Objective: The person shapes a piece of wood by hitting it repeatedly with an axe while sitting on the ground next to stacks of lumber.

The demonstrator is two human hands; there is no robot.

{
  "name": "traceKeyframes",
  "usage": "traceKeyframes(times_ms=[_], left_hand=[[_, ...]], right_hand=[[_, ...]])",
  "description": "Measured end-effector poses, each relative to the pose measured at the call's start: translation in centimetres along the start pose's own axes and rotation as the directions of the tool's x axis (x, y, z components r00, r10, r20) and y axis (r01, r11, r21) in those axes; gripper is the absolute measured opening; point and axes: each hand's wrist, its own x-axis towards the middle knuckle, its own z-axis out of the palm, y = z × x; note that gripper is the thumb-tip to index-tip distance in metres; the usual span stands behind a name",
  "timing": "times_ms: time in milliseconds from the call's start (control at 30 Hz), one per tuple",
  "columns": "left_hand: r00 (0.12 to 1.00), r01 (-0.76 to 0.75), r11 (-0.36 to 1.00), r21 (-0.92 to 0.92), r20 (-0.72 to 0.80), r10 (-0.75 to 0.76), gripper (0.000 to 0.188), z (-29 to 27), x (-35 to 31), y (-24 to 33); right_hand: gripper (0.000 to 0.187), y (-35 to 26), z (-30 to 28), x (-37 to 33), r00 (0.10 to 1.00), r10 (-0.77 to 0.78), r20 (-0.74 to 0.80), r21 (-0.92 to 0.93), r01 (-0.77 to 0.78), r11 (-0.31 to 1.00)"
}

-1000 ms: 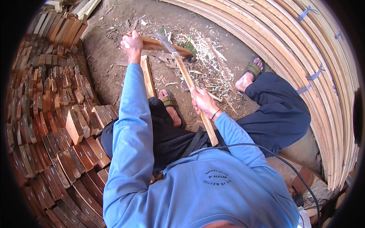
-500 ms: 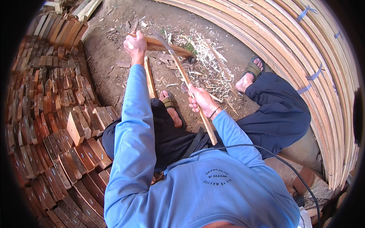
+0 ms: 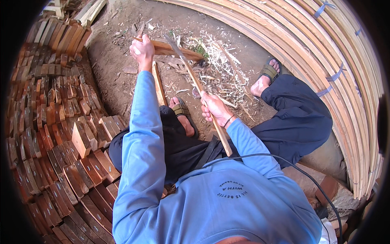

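My left hand (image 3: 142, 51), closed, holds the far left end of a reddish-brown wooden board (image 3: 178, 51). The board slants above the dirt ground, its other end reaching the wood chips. My right hand (image 3: 214, 107) is wrapped round the pale wooden shaft of a long-handled blade tool (image 3: 194, 80). At its far end a thin grey metal blade (image 3: 172, 43) shows over the board; whether they touch I cannot tell. The shaft's near end lies over my lap. Another narrow plank (image 3: 159, 83) rests on the ground below my left hand, beside my left foot.
Stacked short wood blocks (image 3: 48, 134) fill the left side. Long pale strips (image 3: 337, 61), tied with blue bands, curve along the right. Wood shavings (image 3: 219, 69) litter the ground between them. My sandalled feet (image 3: 266, 79) are spread apart, and a black cable (image 3: 300, 166) crosses my shirt.
Very little differs. The blade end of the tool has shifted slightly left, and the whole view has moved a touch. Both hands keep their grips.
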Motion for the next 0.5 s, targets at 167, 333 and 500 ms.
traceKeyframes(times_ms=[167,333,500], left_hand=[[1.000,-0.001,1.000,0.015,-0.012,0.001,0.040,0.2,0.0,0.2],[0.999,0.011,1.000,-0.010,0.050,-0.010,0.042,-0.1,-0.3,0.9],[0.999,0.039,0.999,0.004,-0.027,-0.039,0.043,-0.4,-0.4,1.8]], right_hand=[[0.043,-1.2,1.1,1.1,1.000,-0.006,-0.020,-0.016,0.006,1.000],[0.043,-0.3,0.9,1.1,0.999,0.007,0.036,0.064,-0.009,0.998],[0.042,-0.4,2.3,0.9,0.999,0.005,0.040,0.067,-0.008,0.998]])
